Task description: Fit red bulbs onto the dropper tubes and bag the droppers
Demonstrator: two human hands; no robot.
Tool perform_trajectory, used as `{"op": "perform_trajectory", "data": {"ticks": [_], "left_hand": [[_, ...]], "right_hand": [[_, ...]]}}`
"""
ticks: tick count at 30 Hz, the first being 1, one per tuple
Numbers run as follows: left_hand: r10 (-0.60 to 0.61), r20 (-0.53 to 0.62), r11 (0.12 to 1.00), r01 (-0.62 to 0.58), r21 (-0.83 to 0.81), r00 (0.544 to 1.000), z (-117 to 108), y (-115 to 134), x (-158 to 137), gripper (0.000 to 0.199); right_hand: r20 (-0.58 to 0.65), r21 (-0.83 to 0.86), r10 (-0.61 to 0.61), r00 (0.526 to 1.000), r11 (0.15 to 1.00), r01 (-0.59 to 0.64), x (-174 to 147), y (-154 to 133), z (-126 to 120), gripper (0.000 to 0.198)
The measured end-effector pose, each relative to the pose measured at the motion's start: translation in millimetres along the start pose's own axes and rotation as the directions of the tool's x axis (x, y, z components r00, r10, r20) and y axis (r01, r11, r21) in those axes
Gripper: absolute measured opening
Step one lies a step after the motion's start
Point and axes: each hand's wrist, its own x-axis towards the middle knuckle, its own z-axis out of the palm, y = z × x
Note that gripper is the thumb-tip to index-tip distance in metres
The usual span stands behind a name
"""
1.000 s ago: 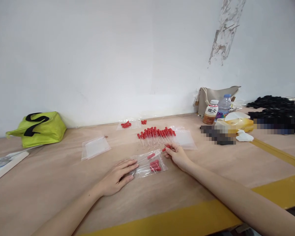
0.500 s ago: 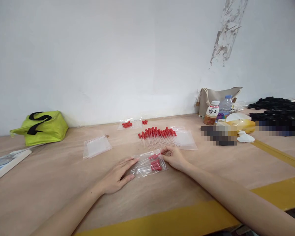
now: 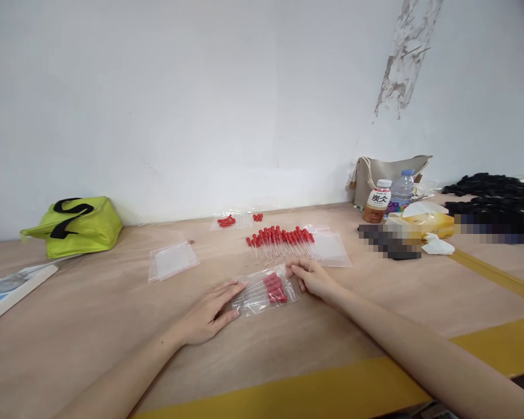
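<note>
- Risk: clear flat plastic bag (image 3: 255,297) could skid or crumple if the left hand (image 3: 209,314) presses too lightly; thin, slick film.
- Risk: red-bulbed clear plastic droppers (image 3: 274,288) inside could slide out the right end, should the bag get tilted.
- Left fingers: loosely extended, tips on bag's left end, gripping nothing.
- Right hand (image 3: 312,279): fingers curled at bag's upper right corner; can't tell if film is pinched.
- Bag: lies between both hands on brown table (image 3: 218,372), see-through, wrinkled, glinting; bulbs stacked rightward, stems left.
</note>
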Motion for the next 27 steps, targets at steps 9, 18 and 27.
{"op": "perform_trajectory", "data": {"ticks": [9,18,27], "left_hand": [[0.037,-0.005,0.994,-0.036,0.107,0.999,-2.1,-7.6,0.3,0.041],[-0.198,-0.306,0.968,0.234,0.087,0.931,3.2,33.0,3.5,0.030],[-0.068,-0.149,0.951,0.109,0.290,0.987,10.6,31.8,8.4,0.038]], "right_hand": [[0.107,-0.183,0.013,0.994,0.983,0.007,-1.9,-4.5,-1.3,0.041],[0.570,-0.130,0.045,0.821,0.991,0.037,-21.7,-19.9,1.1,0.051],[0.089,-0.095,-0.073,0.993,0.992,0.082,-3.7,-2.0,-28.7,0.027]]}}
